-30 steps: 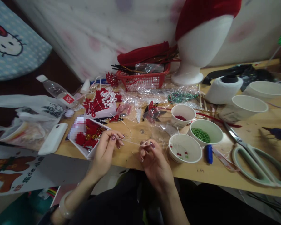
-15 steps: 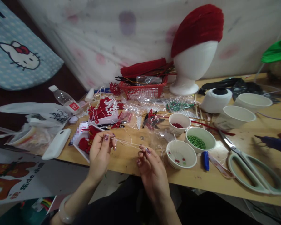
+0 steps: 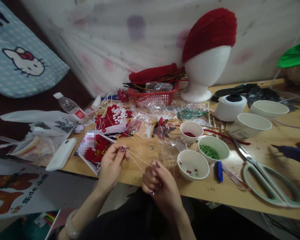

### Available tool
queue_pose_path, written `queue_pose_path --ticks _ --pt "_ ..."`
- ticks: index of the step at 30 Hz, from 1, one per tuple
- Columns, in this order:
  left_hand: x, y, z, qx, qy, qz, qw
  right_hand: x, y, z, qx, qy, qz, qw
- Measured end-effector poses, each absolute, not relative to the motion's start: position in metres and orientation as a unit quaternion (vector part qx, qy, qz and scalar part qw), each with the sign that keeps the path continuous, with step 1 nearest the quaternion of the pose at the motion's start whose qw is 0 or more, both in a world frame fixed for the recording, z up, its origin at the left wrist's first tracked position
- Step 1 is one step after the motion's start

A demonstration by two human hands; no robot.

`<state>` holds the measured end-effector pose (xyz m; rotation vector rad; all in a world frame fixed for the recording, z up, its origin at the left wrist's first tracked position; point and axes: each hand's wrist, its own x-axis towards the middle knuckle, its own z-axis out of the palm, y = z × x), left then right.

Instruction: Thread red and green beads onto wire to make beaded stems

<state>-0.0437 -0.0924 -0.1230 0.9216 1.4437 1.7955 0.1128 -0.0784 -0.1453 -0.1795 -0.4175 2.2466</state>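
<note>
"White thread (image 3: pixel 136 162): where was it?"
"Strung between both hands, above the table (image 3: pixel 205 190)."
"Grip?"
"Left hand (image 3: pixel 110 168) pinched it, thumb to finger. Right hand (image 3: pixel 162 181) was curled, strands running into the fist."
"Nearby?"
"Box (image 3: pixel 90 165) beside the left, cup (image 3: pixel 202 161) with few beads (image 3: pixel 189 172) near the right."

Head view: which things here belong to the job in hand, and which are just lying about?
Belonging, in my judgement:
white thread, stretched between the left hand and right hand
green beads and red beads, likely, on the right hand's side
scissors, perhaps

Just lying about, apparently:
clear bottle
plastic bag
white phone-like object
</note>
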Motion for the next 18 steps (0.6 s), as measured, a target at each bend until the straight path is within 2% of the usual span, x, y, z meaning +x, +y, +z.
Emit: queue_pose_path --ticks 4,13,18 --pt "-0.0391 -0.0883 -0.1199 0.328 0.545 0.691 0.343 0.1065 -0.0810 -0.1530 -0.080 -0.213 0.893 0.387" --pt "-0.0375 -0.0874 -0.1225 0.317 0.538 0.701 0.344 0.1089 -0.0820 -0.1489 -0.099 -0.221 0.842 0.482" --pt "-0.0447 -0.0882 -0.1211 0.362 0.548 0.686 0.315 0.1115 -0.0809 -0.1489 -0.116 -0.231 0.831 0.493"
